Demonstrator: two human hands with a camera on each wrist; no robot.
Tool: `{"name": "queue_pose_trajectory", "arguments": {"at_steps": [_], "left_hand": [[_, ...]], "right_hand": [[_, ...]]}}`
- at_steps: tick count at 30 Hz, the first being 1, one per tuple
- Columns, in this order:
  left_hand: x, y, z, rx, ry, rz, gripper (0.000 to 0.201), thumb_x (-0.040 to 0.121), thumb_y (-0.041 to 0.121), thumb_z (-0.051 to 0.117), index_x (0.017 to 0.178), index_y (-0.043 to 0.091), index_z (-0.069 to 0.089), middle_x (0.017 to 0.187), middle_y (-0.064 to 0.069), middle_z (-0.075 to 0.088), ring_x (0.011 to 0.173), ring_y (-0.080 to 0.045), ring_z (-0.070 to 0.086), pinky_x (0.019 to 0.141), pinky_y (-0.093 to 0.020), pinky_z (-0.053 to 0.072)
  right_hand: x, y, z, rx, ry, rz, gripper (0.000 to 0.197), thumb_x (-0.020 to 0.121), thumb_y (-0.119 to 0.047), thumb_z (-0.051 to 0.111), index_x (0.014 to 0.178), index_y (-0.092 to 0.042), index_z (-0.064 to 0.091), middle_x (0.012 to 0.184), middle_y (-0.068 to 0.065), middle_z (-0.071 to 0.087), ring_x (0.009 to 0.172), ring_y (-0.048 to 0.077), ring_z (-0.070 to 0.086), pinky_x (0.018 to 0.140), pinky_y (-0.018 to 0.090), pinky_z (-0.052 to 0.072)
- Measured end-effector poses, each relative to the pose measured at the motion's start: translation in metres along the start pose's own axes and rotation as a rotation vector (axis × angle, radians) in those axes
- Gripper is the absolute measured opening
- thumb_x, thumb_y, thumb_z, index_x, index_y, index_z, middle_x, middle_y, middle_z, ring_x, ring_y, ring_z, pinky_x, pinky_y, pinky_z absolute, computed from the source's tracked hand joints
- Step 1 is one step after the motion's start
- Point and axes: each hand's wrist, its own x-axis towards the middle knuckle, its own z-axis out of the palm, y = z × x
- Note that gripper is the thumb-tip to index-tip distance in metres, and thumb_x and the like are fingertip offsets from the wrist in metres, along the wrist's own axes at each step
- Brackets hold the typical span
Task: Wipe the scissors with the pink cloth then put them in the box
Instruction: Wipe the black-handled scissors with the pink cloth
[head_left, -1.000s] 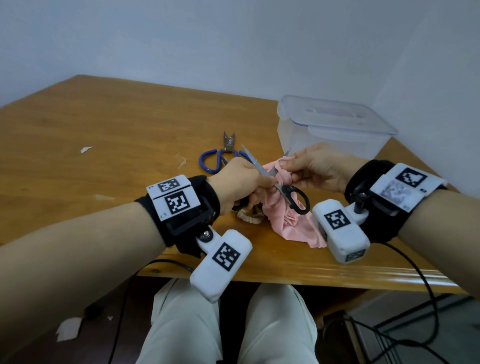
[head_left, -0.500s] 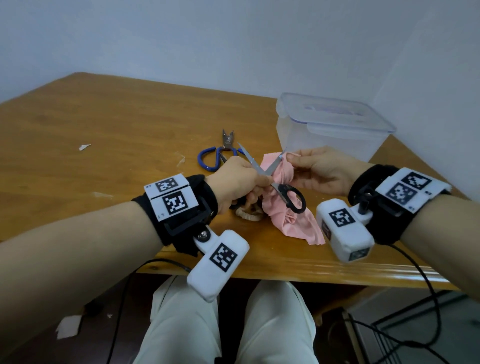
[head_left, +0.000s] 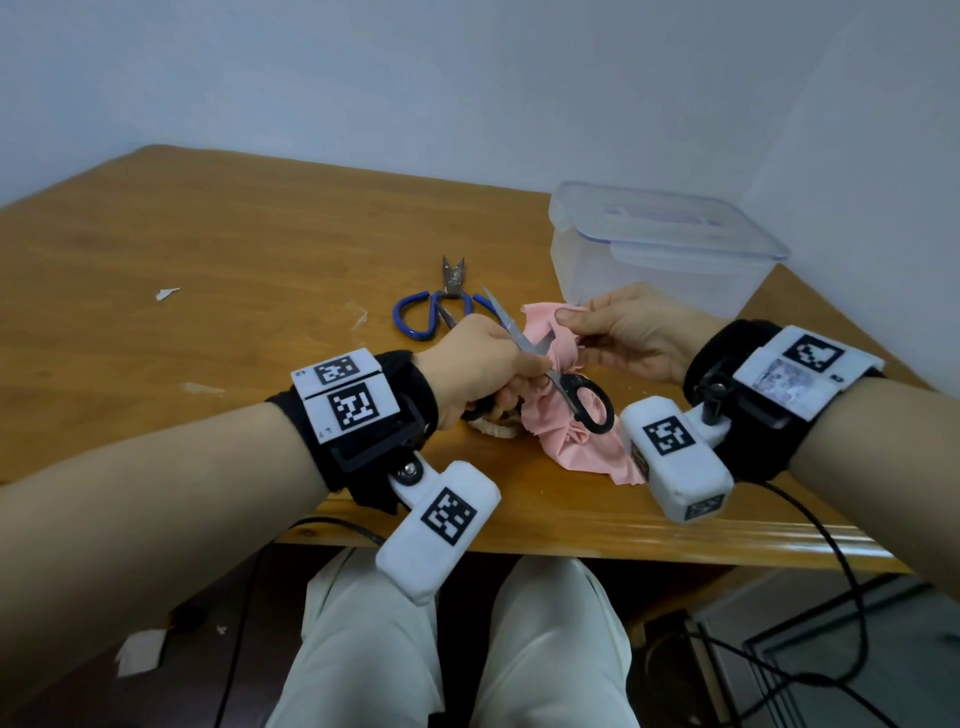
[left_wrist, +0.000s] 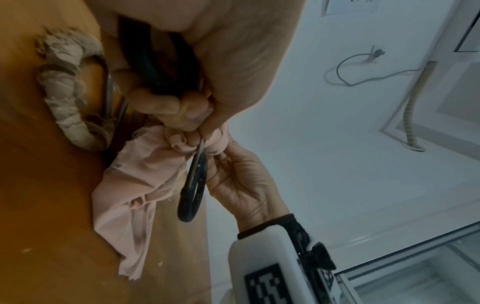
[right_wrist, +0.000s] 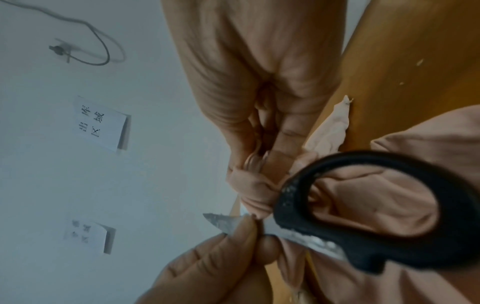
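Black-handled scissors are held spread apart above the table's front edge. My left hand grips one black handle loop and steadies a blade. The other loop hangs free over the pink cloth. My right hand pinches a bunch of the pink cloth against a blade near the pivot. The cloth's tail drapes onto the wood. A clear plastic box with its lid on stands behind my right hand.
Blue-handled scissors lie flat just beyond my left hand. A third pair with cloth-wrapped handles lies under my left hand. Paper scraps dot the wooden table. Walls close in behind and to the right.
My right hand has slid the bunched cloth along the blade and now sits slightly farther from the handles; the left hand keeps its hold on the scissors.
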Motion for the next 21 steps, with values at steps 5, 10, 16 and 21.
{"name": "queue_pose_trajectory", "arguments": {"at_steps": [5, 10, 16, 21], "left_hand": [[-0.002, 0.000, -0.003, -0.033, -0.055, -0.013, 0.019, 0.092, 0.010, 0.062, 0.077, -0.002, 0.064, 0.043, 0.001, 0.047, 0.034, -0.008, 0.037, 0.037, -0.019, 0.032], [-0.003, 0.001, 0.000, -0.013, -0.051, -0.020, 0.018, 0.092, 0.009, 0.062, 0.080, -0.004, 0.064, 0.042, 0.001, 0.048, 0.033, -0.008, 0.037, 0.035, -0.017, 0.032], [-0.002, 0.002, -0.001, -0.005, -0.039, -0.027, 0.018, 0.092, 0.008, 0.061, 0.078, -0.003, 0.064, 0.042, 0.001, 0.047, 0.033, -0.008, 0.038, 0.036, -0.019, 0.033], [-0.003, 0.003, -0.002, -0.001, -0.022, -0.032, 0.017, 0.092, 0.009, 0.061, 0.081, -0.003, 0.063, 0.041, 0.001, 0.047, 0.034, -0.008, 0.038, 0.037, -0.019, 0.033]], "right_hand": [[0.000, -0.002, -0.008, 0.060, -0.063, 0.031, 0.003, 0.088, 0.006, 0.056, 0.086, 0.005, 0.058, 0.080, 0.014, 0.063, 0.057, 0.014, 0.069, 0.049, 0.024, 0.055], [0.001, -0.005, -0.010, -0.026, -0.036, 0.064, 0.006, 0.085, 0.003, 0.061, 0.092, 0.004, 0.061, 0.084, 0.012, 0.064, 0.065, 0.016, 0.068, 0.052, 0.024, 0.057], [0.004, -0.003, -0.004, -0.032, -0.004, 0.091, 0.021, 0.087, 0.002, 0.060, 0.108, 0.005, 0.062, 0.097, 0.012, 0.062, 0.079, 0.017, 0.061, 0.055, 0.023, 0.058], [0.005, 0.000, 0.002, 0.077, 0.002, 0.139, 0.007, 0.092, 0.003, 0.053, 0.094, 0.001, 0.060, 0.094, 0.011, 0.061, 0.077, 0.016, 0.060, 0.049, 0.022, 0.056]]}}
